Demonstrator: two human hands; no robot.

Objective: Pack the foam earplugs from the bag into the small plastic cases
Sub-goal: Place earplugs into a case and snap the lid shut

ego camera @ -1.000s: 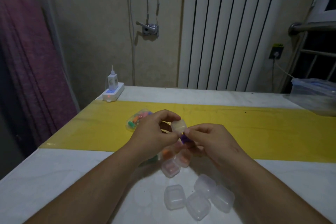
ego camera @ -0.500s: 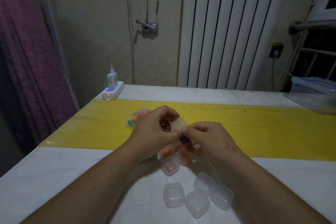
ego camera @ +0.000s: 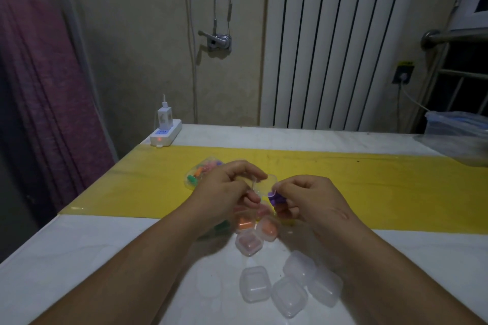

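Nearest the viewer, well short of the yellow strip (ego camera: 369,187) that crosses the tabletop (ego camera: 79,258), four empty cases (ego camera: 289,299) lie closed in a loose cluster on the white surface. Closer to the strip's near edge sit the filled cases (ego camera: 249,244). Three show orange or pink foam through their walls, and a greenish one is half hidden under the left forearm.

Above that near edge both hands are at work. The left hand (ego camera: 227,192) has its fingers curled and pinches an open case (ego camera: 264,183) with its lid swung up. The right hand (ego camera: 311,198), fingers also curled, pinches purple earplugs (ego camera: 274,199) just at the case's mouth. The dim, slightly blurred view does not show whether there is one plug or a pair, or whether any foam is already inside.

On the strip itself, just beyond the left hand, lies the bag (ego camera: 202,171), which holds a fair number of coloured plugs. Past the strip's far edge, at the left corner, stands a power strip (ego camera: 166,134).

By my reckoning the job is about half done: roughly four cases are packed and one is being loaded. Four empties and the bag's contents are left.
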